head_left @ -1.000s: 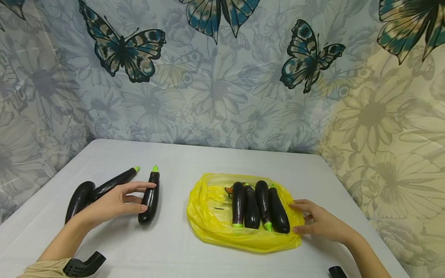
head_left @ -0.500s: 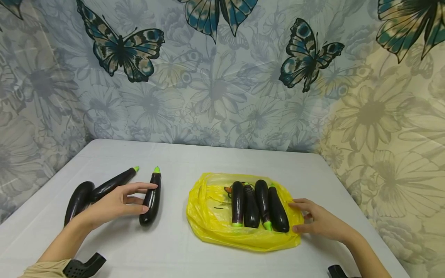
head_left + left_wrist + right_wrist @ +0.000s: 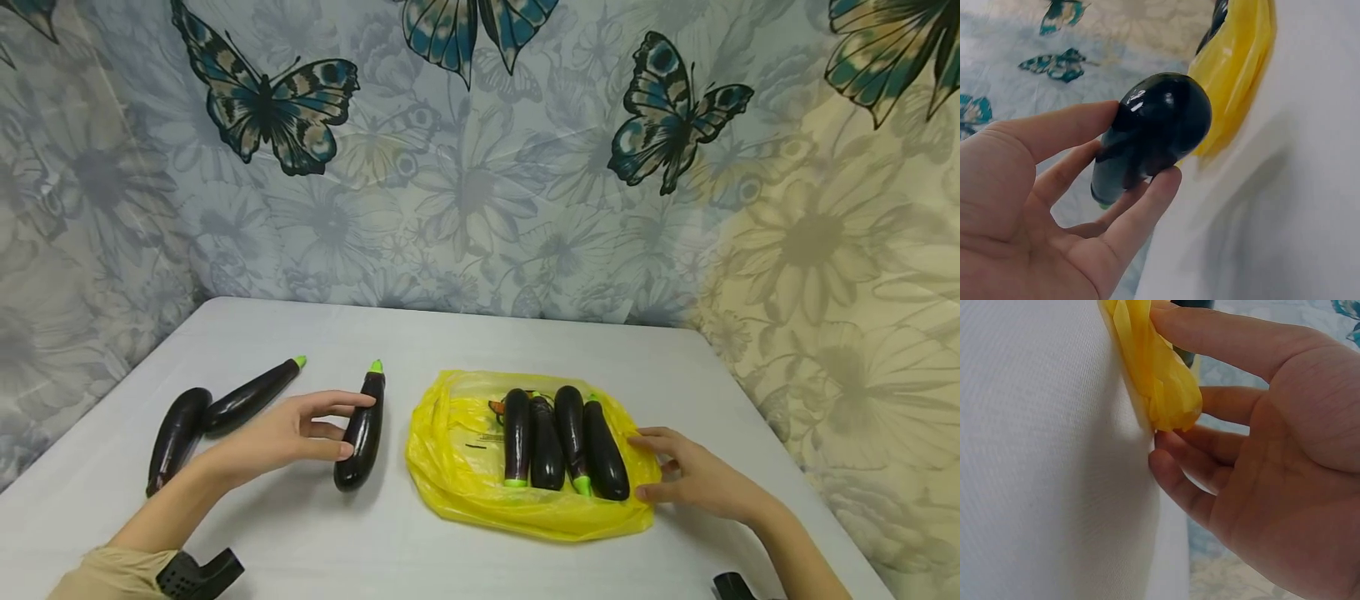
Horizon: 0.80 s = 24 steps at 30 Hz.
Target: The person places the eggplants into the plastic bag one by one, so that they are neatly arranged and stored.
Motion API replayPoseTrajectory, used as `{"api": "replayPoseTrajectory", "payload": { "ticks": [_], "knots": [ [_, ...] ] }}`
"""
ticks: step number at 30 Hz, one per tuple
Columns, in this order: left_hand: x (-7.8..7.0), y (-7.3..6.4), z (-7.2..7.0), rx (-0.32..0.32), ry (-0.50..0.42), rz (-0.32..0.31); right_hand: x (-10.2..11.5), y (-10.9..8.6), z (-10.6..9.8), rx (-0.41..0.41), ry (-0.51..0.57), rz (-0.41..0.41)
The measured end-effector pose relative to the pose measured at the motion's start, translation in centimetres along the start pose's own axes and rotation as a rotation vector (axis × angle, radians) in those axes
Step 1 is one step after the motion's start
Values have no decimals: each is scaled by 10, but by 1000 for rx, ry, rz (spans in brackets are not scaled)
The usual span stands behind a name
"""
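In the head view my left hand (image 3: pixel 281 437) grips a dark, glossy eggplant (image 3: pixel 363 437) between thumb and fingers, its green stem end pointing away. The left wrist view shows the rounded end of this eggplant (image 3: pixel 1169 122) toward the camera, thumb on one side and fingers on the other. A yellow plastic bag (image 3: pixel 450 467) lies opened out to the right, with several eggplants (image 3: pixel 547 454) side by side in it. At its right edge my right hand (image 3: pixel 705 479) holds the bag's rim, the thumb on the crumpled plastic (image 3: pixel 1169 394) and fingers around it.
Two more eggplants lie on the left of the white table, one (image 3: pixel 178 433) partly behind my left forearm, the other (image 3: pixel 251 398) slanting beside it. A patterned butterfly cloth (image 3: pixel 480 208) hangs behind the table (image 3: pixel 337 550). Black wrist devices (image 3: pixel 198 575) sit near both forearms.
My left hand has moved right with the eggplant, bringing it closer to the yellow bag. The right hand stays at the bag's right rim.
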<state>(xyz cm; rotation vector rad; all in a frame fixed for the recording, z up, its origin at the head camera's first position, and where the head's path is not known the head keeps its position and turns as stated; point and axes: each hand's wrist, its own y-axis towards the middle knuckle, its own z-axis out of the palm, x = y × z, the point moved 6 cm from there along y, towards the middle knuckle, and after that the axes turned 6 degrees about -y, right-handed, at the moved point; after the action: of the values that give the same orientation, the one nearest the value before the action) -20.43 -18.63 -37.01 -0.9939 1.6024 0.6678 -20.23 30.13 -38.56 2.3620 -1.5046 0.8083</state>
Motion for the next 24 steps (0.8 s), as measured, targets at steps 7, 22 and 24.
{"api": "replayPoseTrajectory", "payload": {
  "ticks": [7, 22, 24],
  "knots": [
    [-21, 11, 25, 84, -67, -11, 5, 0, -2, 0, -1, -13],
    [-41, 52, 78, 200, -131, 0, 1, 0, -1, -3, -11, -8],
    [-42, 58, 84, 208, -131, 6, 1, -1, -1, -4, -11, -9]
  ]
}}
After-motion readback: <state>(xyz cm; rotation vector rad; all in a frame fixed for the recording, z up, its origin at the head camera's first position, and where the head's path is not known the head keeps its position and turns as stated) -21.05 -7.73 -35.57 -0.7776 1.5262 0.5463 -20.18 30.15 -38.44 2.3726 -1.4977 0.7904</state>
